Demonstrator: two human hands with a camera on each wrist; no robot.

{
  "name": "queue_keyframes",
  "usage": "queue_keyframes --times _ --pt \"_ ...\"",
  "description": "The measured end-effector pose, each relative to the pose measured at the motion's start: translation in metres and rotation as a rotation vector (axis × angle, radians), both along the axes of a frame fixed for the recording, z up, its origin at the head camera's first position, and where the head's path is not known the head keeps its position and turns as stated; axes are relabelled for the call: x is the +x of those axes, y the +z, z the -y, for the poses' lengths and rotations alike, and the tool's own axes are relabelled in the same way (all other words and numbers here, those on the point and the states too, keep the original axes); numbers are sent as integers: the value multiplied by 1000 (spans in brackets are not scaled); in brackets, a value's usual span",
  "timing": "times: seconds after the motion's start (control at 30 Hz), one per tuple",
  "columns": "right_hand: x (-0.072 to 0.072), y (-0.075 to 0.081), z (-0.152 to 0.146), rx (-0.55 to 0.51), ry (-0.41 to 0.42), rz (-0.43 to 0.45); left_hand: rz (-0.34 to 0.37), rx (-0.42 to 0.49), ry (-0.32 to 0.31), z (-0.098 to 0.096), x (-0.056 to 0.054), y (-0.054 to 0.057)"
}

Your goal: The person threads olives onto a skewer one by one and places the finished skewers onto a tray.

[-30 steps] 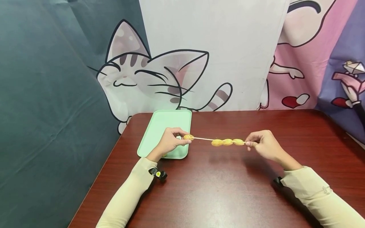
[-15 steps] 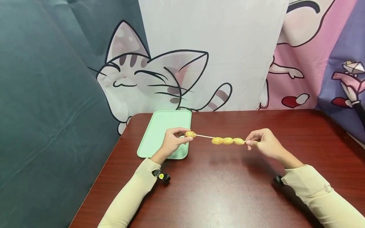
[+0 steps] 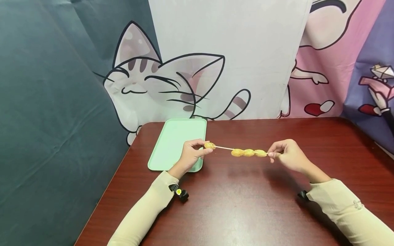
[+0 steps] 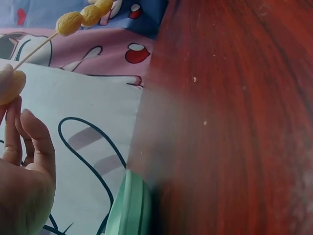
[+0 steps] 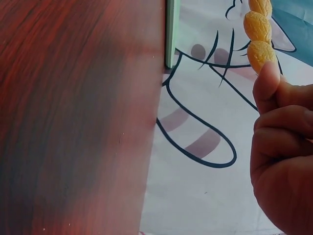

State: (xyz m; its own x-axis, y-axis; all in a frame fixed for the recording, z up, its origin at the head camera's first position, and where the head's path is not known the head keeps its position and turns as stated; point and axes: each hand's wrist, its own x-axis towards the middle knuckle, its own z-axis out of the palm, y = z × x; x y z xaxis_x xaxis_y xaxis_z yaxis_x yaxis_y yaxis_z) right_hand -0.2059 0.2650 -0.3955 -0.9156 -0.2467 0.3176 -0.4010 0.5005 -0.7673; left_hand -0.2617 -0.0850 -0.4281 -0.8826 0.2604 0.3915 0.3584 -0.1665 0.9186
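Observation:
In the head view, a thin wooden skewer (image 3: pixel 224 148) runs roughly level above the table between the two hands. Three yellow, wrinkled oval food balls (image 3: pixel 249 152) sit close together on its right part. The right hand (image 3: pixel 287 155) pinches the skewer's right end between thumb and fingers, right beside the last ball. At the other end, the left hand (image 3: pixel 192 155) pinches a separate yellow food ball (image 3: pixel 210 146), which the skewer's tip meets. How deep the tip goes in is hidden. Bare skewer shows between this ball and the three, also in the left wrist view.
A pale green tray (image 3: pixel 167 147) lies at the back left of the dark red wooden table (image 3: pixel 240 212), partly behind the left hand. Small crumbs (image 4: pixel 205 123) dot the tabletop. A cloth backdrop (image 3: pixel 261 51) with a cartoon cat hangs behind the table.
Both hands have drifted slightly right with the skewer. The left hand moved a little farther, so the gap between its ball and the three others has narrowed somewhat.

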Motion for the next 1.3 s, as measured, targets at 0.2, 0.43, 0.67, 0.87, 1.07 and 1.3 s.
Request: queue_keyframes --times 0.2,0.43,0.67,0.87,1.07,1.3 --pt "0 -2 0 3 -2 1 29 7 -15 -6 2 -3" --pt "1 -2 -1 16 -2 3 15 6 -33 -11 2 -2" --pt "1 -2 0 6 13 8 -10 12 -78 -16 5 -1" --pt "2 0 4 -3 33 5 -11 32 -104 -20 7 -2" --pt "2 2 8 -3 47 3 -14 35 -123 -23 7 -4" --pt "1 2 10 -6 61 13 -15 9 -130 -27 6 -5"
